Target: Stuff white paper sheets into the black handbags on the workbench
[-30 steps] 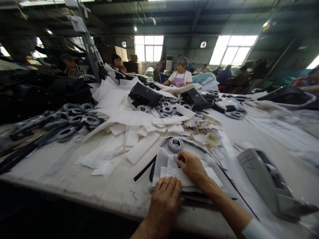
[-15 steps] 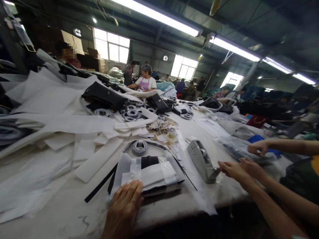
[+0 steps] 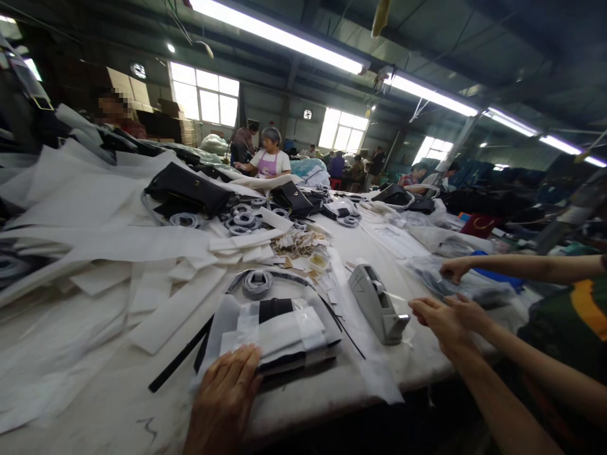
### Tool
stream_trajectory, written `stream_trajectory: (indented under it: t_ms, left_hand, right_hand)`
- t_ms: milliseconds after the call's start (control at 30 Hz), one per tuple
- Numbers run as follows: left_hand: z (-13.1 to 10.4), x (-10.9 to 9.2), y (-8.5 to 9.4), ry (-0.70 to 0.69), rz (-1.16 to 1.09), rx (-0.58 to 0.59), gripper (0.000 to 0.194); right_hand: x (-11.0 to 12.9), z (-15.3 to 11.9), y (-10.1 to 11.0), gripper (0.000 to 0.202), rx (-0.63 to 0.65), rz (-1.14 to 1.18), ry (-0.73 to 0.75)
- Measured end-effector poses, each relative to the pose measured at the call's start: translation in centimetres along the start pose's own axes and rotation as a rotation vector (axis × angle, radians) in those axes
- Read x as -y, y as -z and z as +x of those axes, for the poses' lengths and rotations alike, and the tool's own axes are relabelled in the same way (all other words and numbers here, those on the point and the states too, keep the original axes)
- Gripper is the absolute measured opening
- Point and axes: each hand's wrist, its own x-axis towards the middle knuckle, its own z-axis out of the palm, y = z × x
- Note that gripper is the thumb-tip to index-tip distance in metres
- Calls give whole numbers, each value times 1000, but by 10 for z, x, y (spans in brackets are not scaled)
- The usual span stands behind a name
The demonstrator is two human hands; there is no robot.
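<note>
My left hand (image 3: 230, 382) lies with fingers stretched over the near left corner of a black bag (image 3: 275, 308), partly covered with white wrapping paper (image 3: 289, 335) and clear tape. The bag's wrapped strap loops behind it around a grey coil (image 3: 257, 284). To the right stands a grey tape dispenser (image 3: 377, 303) marked with dark pen lines. At its front end, my right hand (image 3: 436, 322) has its fingertips pinched together on a clear strip of tape (image 3: 399, 297). The strip is thin and hard to see.
A co-worker's hands (image 3: 458, 268) are close beside my right hand, near clear plastic bags. White paper sheets (image 3: 175, 309) spread over the left of the table. Several black bags (image 3: 190, 189) and grey coils (image 3: 243, 221) lie behind, with string tags (image 3: 298, 243) and a small dish (image 3: 318, 260).
My right hand's fingers have closed by the dispenser, and a strip of tape now shows there. A co-worker's hand has shifted left. My left hand stays on the bag; the view shifts slightly.
</note>
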Motion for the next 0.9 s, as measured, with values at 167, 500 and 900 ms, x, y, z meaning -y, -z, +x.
stream_trajectory:
  t_ms: [167, 500, 900]
  left_hand:
    - [-3, 2, -3, 8, -13, 1, 29]
    - [-2, -14, 5, 194, -123, 93, 30]
    - [-8, -18, -1, 264, -189, 67, 34]
  right_hand:
    - [-35, -32, 2, 29, -15, 0, -182]
    - [53, -67, -45, 36, 525, -124, 141]
    - [224, -124, -270, 16, 1307, -1005, 1088]
